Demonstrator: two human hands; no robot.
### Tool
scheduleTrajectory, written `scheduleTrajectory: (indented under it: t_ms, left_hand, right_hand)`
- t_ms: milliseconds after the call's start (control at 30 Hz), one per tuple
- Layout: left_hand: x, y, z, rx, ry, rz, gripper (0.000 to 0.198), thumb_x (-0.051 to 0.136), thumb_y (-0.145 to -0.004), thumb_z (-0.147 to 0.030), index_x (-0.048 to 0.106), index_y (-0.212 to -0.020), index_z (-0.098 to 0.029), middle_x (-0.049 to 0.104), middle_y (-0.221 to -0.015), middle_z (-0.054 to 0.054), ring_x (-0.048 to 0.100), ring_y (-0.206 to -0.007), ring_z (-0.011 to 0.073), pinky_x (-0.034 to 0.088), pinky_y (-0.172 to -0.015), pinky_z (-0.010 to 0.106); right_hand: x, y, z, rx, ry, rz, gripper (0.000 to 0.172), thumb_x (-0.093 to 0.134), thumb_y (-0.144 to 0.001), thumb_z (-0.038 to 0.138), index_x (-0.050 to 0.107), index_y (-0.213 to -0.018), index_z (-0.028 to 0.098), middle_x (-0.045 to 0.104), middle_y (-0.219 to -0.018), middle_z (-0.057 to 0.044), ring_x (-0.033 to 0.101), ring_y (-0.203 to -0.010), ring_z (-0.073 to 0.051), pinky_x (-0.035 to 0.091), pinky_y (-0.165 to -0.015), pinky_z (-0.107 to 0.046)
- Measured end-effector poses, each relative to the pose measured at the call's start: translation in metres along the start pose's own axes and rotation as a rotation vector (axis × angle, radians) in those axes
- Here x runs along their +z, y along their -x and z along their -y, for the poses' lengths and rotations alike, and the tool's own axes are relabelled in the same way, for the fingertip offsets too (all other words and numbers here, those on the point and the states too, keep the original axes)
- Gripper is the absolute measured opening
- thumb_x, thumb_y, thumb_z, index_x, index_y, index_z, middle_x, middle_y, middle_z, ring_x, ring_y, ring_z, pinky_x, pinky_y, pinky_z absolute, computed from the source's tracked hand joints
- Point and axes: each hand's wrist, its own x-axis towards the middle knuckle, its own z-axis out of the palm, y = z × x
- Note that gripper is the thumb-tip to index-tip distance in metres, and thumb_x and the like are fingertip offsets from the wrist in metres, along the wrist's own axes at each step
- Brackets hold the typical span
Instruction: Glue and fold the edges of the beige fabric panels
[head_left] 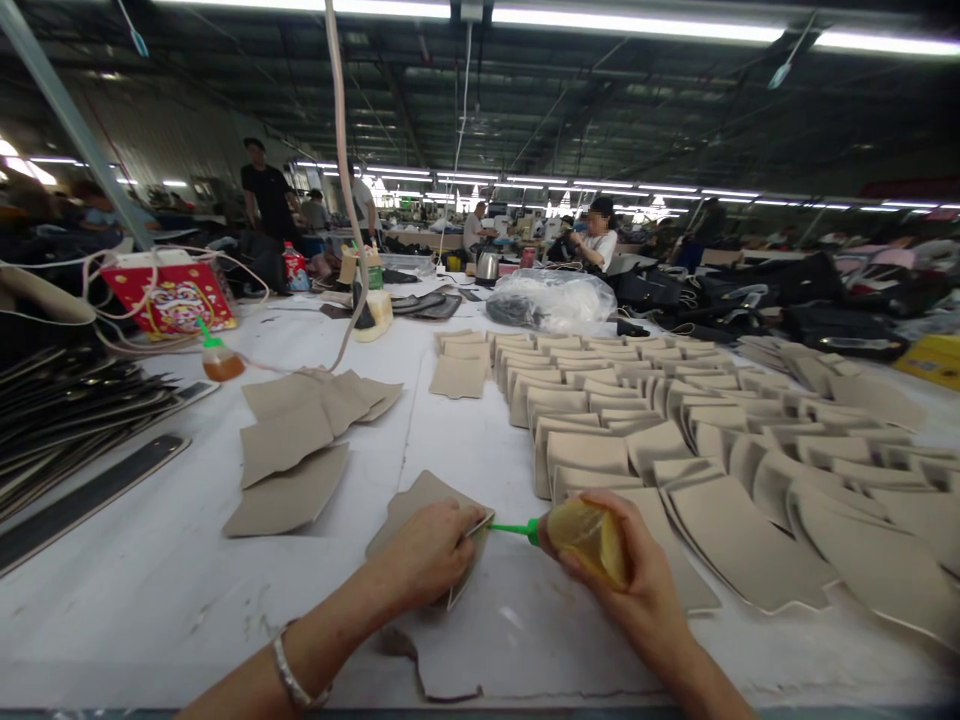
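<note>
My left hand (431, 550) is closed on a beige leather piece (420, 497), pinching its right edge just above the white table. In my right hand (637, 570) lies a glue bottle (585, 535) of yellowish clear plastic, tipped on its side. Its green nozzle points left, and the tip meets the edge of the leather piece by my left fingers. Folded beige pieces (589, 452) stand in dense rows to the right. Several flat beige pieces (289, 440) overlap on the left.
A second glue bottle (221, 360) stands upright at the left, near a red box (169, 293). Dark strips (82, 420) are heaped along the left edge. Clear plastic wrap (551, 298) and a kettle (487, 267) sit at the back. A hose (341, 150) hangs over the table. People work farther off.
</note>
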Motion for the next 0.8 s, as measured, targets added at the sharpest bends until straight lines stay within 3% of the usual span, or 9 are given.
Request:
scheduleTrajectory:
  t_ms: [333,533,667,800]
  left_hand:
    - [-0.003,0.002,-0.004,-0.013,-0.019,0.012,0.049,0.037,-0.083,-0.014,0.058,-0.124,-0.028,0.067,-0.103,0.007,0.063,-0.096,0.0228,0.048,-0.088,0.036]
    - [0.0,0.002,-0.001,-0.019,-0.039,0.009,0.049,0.036,-0.084,-0.016,0.055,-0.128,-0.027,0.066,-0.108,0.007,0.062,-0.1,0.0231,0.046,-0.091,0.035]
    - [0.001,0.001,-0.001,-0.017,-0.052,0.013,0.049,0.037,-0.084,-0.015,0.055,-0.128,-0.027,0.066,-0.105,0.007,0.061,-0.1,0.023,0.046,-0.091,0.035]
    - [0.0,0.002,-0.002,-0.027,-0.053,0.023,0.049,0.036,-0.084,-0.016,0.055,-0.129,-0.026,0.065,-0.107,0.008,0.061,-0.1,0.0229,0.046,-0.091,0.034]
  right_hand:
    - [0.001,-0.003,-0.005,0.08,-0.028,-0.061,0.044,0.072,-0.083,0.042,0.051,-0.119,0.029,0.053,-0.113,-0.001,0.052,-0.101,-0.023,0.042,-0.087,-0.031]
    - [0.002,-0.003,0.0,0.276,-0.179,-0.002,0.051,0.072,-0.082,0.047,0.046,-0.121,0.025,0.055,-0.101,-0.003,0.056,-0.083,-0.023,0.048,-0.072,-0.031]
    - [0.004,-0.005,0.001,0.268,-0.136,-0.071,0.052,0.074,-0.08,0.047,0.047,-0.119,0.024,0.055,-0.101,-0.003,0.055,-0.087,-0.024,0.047,-0.075,-0.032]
    - [0.004,0.002,0.006,0.272,-0.156,0.006,0.051,0.072,-0.082,0.048,0.046,-0.119,0.025,0.055,-0.104,-0.003,0.055,-0.088,-0.024,0.047,-0.077,-0.033]
